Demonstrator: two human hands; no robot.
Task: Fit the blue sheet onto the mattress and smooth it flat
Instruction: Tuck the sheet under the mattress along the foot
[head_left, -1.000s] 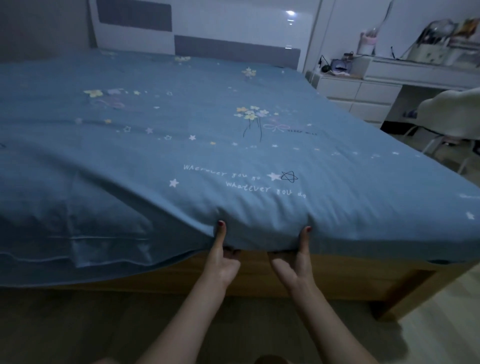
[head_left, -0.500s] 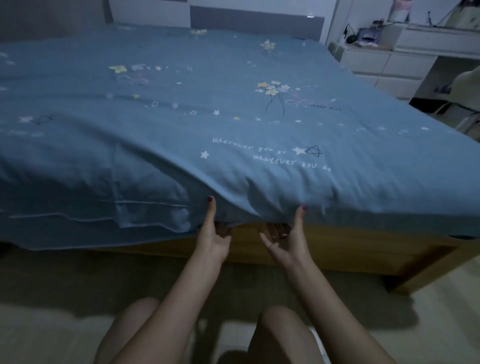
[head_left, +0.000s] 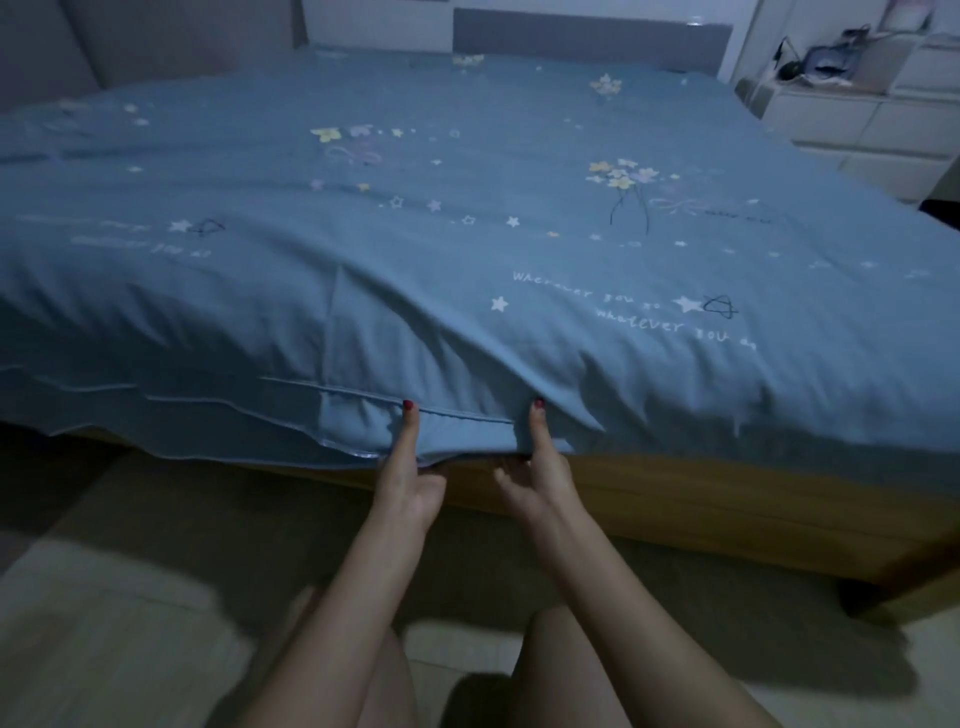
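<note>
Sheet (head_left: 467, 249) on mattress, hands (head_left: 410, 483) beneath edge

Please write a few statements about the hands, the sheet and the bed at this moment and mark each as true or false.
1. Both hands grip the sheet at the bed's near edge. True: the left hand and right hand each have a thumb on top of the hem and fingers under it.
2. The sheet is plain blue. False: it has printed flowers, stars and writing.
3. Left of the hands, the hem hangs loose below the mattress edge. True.
4. The bed frame is white metal. False: it looks like brown wood.
5. A pillow lies on the sheet. False: none shows.
</note>
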